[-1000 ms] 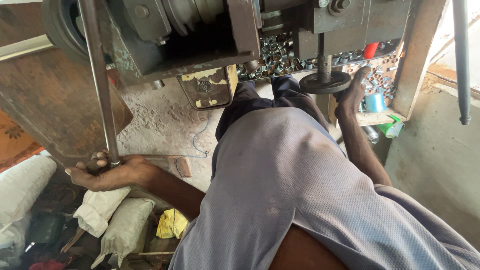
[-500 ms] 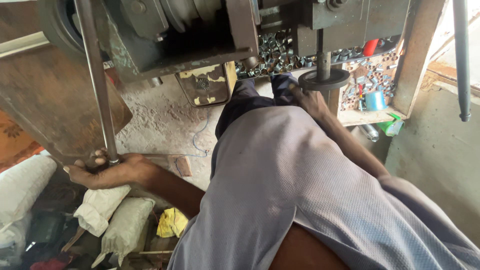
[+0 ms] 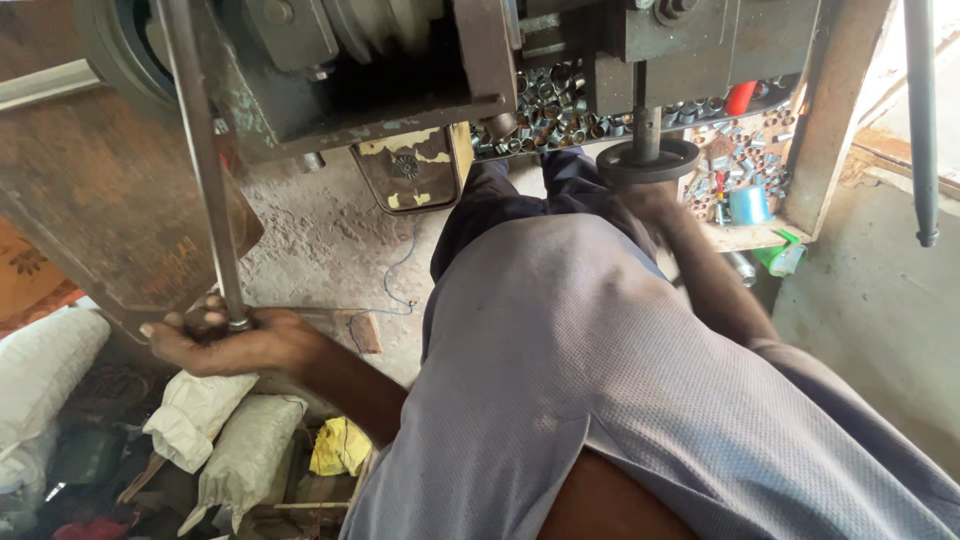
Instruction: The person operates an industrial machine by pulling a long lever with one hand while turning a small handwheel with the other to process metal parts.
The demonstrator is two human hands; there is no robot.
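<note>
My left hand (image 3: 225,340) is closed around the lower end of a long steel lever rod (image 3: 205,170) that slants up to the heavy press machine (image 3: 380,60). My right arm reaches forward over my grey-clad lap. My right hand (image 3: 655,205) sits just beneath the round black disc (image 3: 648,160) on the machine's vertical shaft. The disc and my wrist hide its fingers, so what it holds does not show. Behind the disc lies a heap of several small shiny metal sleeves (image 3: 560,95).
A rusty metal plate (image 3: 110,220) stands at the left. Tied white sacks (image 3: 215,420) and a yellow cloth (image 3: 340,445) lie under my left arm. A blue cup (image 3: 748,205) and a green item (image 3: 785,255) sit at the right, and a dark rod (image 3: 920,120) hangs there.
My right hand has drawn back from the right side of the disc, near the sleeves, to under the disc. My left hand stays on the lever.
</note>
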